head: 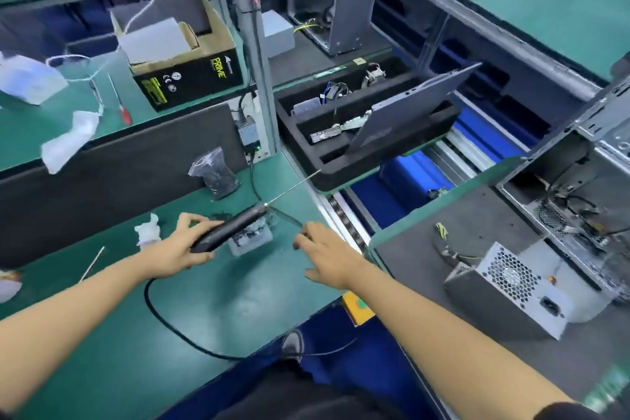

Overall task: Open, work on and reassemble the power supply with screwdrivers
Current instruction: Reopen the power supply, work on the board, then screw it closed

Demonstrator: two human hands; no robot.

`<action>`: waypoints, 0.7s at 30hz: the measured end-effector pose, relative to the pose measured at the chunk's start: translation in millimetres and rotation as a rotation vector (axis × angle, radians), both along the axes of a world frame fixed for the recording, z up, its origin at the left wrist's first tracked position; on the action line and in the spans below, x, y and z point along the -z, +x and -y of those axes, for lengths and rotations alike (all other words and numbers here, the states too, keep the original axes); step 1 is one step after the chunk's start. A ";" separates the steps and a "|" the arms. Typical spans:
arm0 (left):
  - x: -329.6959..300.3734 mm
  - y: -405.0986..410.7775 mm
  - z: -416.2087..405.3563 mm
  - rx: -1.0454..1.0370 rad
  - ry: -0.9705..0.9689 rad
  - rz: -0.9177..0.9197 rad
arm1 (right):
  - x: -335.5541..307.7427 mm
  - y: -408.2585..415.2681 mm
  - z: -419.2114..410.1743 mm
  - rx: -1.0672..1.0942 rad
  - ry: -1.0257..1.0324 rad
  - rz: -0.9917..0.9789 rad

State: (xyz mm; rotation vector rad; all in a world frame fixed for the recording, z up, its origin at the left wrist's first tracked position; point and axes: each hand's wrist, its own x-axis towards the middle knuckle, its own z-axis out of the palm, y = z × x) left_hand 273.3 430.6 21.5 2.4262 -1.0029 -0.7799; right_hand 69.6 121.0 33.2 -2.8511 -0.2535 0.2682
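We look down on a green-matted workbench whose right edge meets a roller conveyor with blue panels beneath. A dark partition runs along the bench's far edge, and a grey metal upright rises at its far right corner. Beyond the conveyor lies another green bench. The light is even and bright.

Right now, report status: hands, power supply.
Left hand grips black corded electric screwdriver. Right hand open, empty. Grey metal power supply untouched, right. Nothing blocking.
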 end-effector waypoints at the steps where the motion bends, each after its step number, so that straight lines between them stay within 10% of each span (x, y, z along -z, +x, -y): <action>1: 10.5 8.6 -13.7 -0.026 0.006 0.035 | 13.2 -3.2 -3.7 0.020 0.023 -0.079; 11: 69.0 59.1 -63.5 -0.253 0.017 0.120 | 95.0 -58.3 -38.8 0.182 -0.004 -0.798; 21: 125.8 76.7 -59.1 -0.354 0.099 0.151 | 110.8 -71.4 -41.1 0.252 0.005 -0.962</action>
